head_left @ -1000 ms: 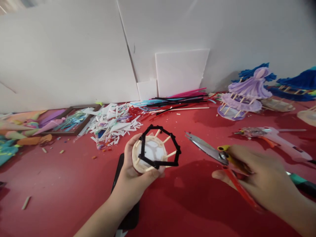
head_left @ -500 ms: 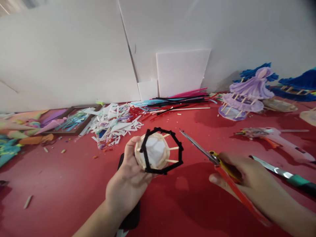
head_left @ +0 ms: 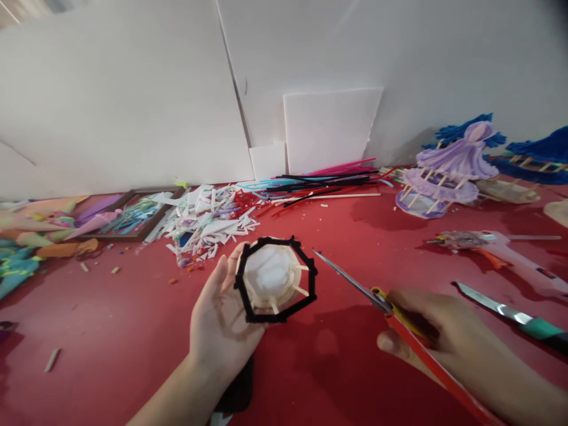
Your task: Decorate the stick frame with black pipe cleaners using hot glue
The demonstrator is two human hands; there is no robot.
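My left hand (head_left: 222, 322) holds a small round craft frame (head_left: 284, 309) from below and the left. The frame has a pale base with a white centre, several short wooden sticks and a black fuzzy ring of many sides facing me. My right hand (head_left: 437, 331) is wrapped round the yellow handle of scissors (head_left: 350, 281). Their blades look closed, and the tip points up and left, a little right of the black ring without touching it. A long red strip, perhaps part of the scissors or something held with them, runs down to the right under my right hand.
Behind lie white scraps (head_left: 208, 219), a brown frame (head_left: 133, 234) and coloured pipe cleaners (head_left: 319, 180). At right are a purple tiered model (head_left: 444, 171), a glue gun (head_left: 506, 248) and a green-handled knife (head_left: 523, 319). A black object (head_left: 237, 390) lies beneath my left wrist.
The craft frame has turned in my left hand and shifted slightly left, its ring now facing me more squarely. The scissors' tip has moved slightly left and down, still in my right hand.
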